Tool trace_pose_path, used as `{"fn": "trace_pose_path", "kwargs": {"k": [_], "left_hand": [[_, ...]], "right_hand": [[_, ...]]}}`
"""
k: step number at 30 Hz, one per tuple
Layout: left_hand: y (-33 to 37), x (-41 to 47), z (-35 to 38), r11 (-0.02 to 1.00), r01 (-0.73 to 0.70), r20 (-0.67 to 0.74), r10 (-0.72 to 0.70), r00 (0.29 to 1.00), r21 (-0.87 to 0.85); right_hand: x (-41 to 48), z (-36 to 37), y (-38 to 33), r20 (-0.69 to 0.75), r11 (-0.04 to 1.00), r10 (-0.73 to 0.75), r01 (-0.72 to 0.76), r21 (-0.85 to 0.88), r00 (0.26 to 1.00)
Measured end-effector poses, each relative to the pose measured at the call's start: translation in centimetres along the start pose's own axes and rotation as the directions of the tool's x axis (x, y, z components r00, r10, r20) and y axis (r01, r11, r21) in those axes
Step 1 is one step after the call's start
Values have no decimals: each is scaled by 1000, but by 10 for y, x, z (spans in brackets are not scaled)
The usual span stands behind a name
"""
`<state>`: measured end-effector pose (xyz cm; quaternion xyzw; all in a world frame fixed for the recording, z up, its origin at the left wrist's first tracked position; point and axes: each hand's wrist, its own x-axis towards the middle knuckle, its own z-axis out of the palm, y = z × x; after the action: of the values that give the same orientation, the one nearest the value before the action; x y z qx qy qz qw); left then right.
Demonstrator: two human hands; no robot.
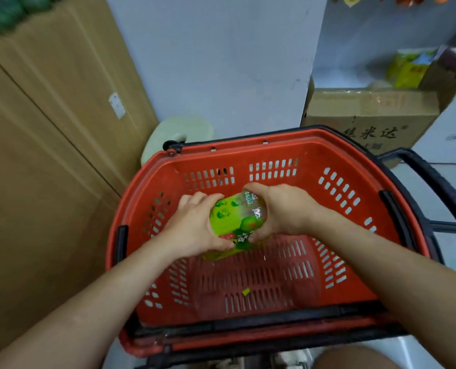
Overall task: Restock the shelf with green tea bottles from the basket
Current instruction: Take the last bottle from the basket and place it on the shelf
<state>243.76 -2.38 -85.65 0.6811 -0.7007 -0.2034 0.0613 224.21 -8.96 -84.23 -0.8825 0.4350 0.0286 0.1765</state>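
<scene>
at the far left of the frame a tall sheet of cardboard [48, 145] leans by the wall, and the red basket [397, 209] fills the centre. over the middle of the basket, the left hand [195, 225] is curled around the left side of a green tea bottle [235, 222], fingers wrapped over its label. the right hand [283, 209] is closed on the bottle's other side, thumb low, fingers over the clear upper part. the bottle lies tilted between both palms; whether its lower end touches the basket floor is hard to say. no other bottle shows, only a small green scrap [246, 291] on the floor. to lift cleanly, keep both palms pressing evenly, raise it straight above the rim, then turn it upright. at the upper right a cardboard box [368, 113] sits behind the basket; the shelf itself is not clearly in view.
</scene>
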Motion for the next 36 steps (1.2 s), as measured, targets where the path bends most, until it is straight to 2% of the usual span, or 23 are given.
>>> {"fn": "trace_pose_path", "kwargs": {"k": [3, 6, 8, 10, 11, 12, 13, 14, 15, 17, 19, 21, 23, 27, 29, 33, 36], "left_hand": [[11, -43, -34, 999, 37, -124, -41, 991, -35], [30, -89, -73, 994, 40, -311, -69, 948, -98], [41, -122, -96, 978, 53, -429, -136, 893, -201], [51, -156, -115, 933, 43, -519, -236, 822, -356], [55, -173, -122, 903, 25, -552, -284, 784, -428], [59, -190, -127, 876, 6, -585, -327, 742, -481], [65, -207, -131, 862, -11, -625, -359, 693, -507], [70, -223, -134, 863, -12, -666, -381, 642, -505], [75, -239, -137, 870, -6, -705, -395, 590, -493], [83, -271, -142, 870, -5, -749, -423, 509, -494], [84, -303, -146, 857, -2, -761, -457, 460, -516], [82, -335, -152, 851, 18, -761, -478, 440, -524], [80, -366, -160, 879, 26, -782, -437, 445, -477], [83, -430, -187, 964, 58, -835, -253, 489, -259], [83, -464, -201, 981, 143, -829, -190, 526, -134], [71, -523, -222, 960, 268, -814, -222, 537, -85], [51, -564, -230, 934, 355, -835, -222, 504, -34]], "right_hand": [[-15, -48, -35, -107, 979, -135, 116, -170, 985], [-40, -89, -68, -215, 963, -224, 182, -199, 951], [-62, -111, -88, -321, 968, -250, 240, -71, 913], [-85, -122, -111, -502, 928, -192, 323, 187, 843], [-96, -123, -125, -567, 858, -105, 363, 363, 817], [-108, -123, -142, -575, 738, -10, 394, 548, 818], [-118, -122, -161, -526, 575, 45, 409, 709, 849], [-127, -120, -181, -464, 409, 36, 411, 815, 885], [-133, -118, -201, -427, 295, 8, 406, 865, 904], [-142, -120, -237, -448, 216, -21, 442, 871, 894], [-155, -125, -273, -483, 170, -36, 482, 860, 875], [-170, -130, -303, -519, 194, -50, 518, 833, 853], [-189, -136, -329, -549, 247, -66, 547, 800, 833], [-223, -139, -373, -613, 321, -166, 630, 707, 773], [-237, -136, -397, -634, 338, -241, 676, 655, 735], [-251, -130, -448, -653, 359, -342, 737, 573, 675], [-254, -126, -485, -642, 391, -419, 766, 510, 642]]}}
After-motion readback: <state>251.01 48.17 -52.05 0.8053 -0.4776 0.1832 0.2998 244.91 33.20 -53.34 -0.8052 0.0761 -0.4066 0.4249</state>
